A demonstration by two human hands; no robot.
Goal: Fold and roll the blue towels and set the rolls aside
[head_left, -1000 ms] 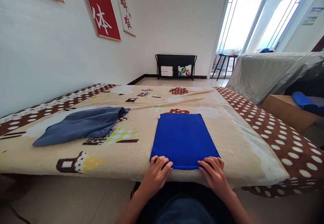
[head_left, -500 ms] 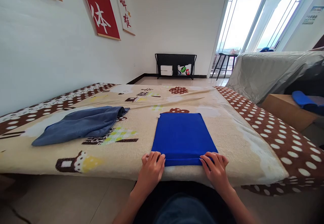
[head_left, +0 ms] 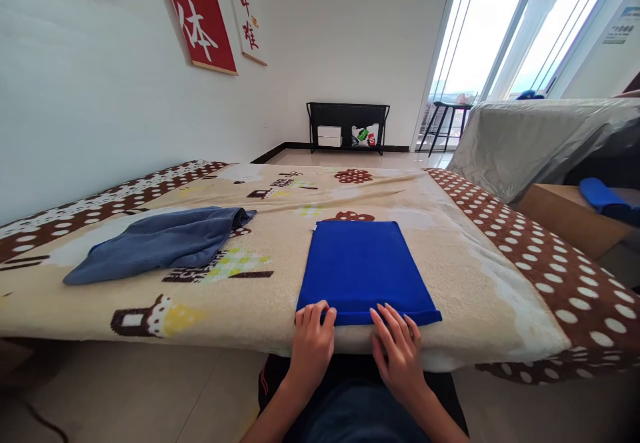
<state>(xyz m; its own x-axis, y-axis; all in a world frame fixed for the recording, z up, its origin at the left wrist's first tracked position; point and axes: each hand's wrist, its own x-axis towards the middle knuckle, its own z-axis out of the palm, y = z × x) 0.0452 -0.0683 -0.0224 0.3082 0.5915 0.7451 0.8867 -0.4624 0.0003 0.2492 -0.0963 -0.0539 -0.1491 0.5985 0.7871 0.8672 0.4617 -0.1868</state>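
Head view: left fingers curl, apparently pinching the blue cloth; right fingers, slightly spread, touch its rolled edge.

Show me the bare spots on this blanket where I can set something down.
The blanket is bare between the grey cloth and blue cloth, and from the blue cloth right to the spotted border. It's crowded at the blue cloth's near edge, where the left hand and right hand are.

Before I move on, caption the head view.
Both hands at the turned-up near edge of a blue cloth, a grey-blue cloth lying to the left.
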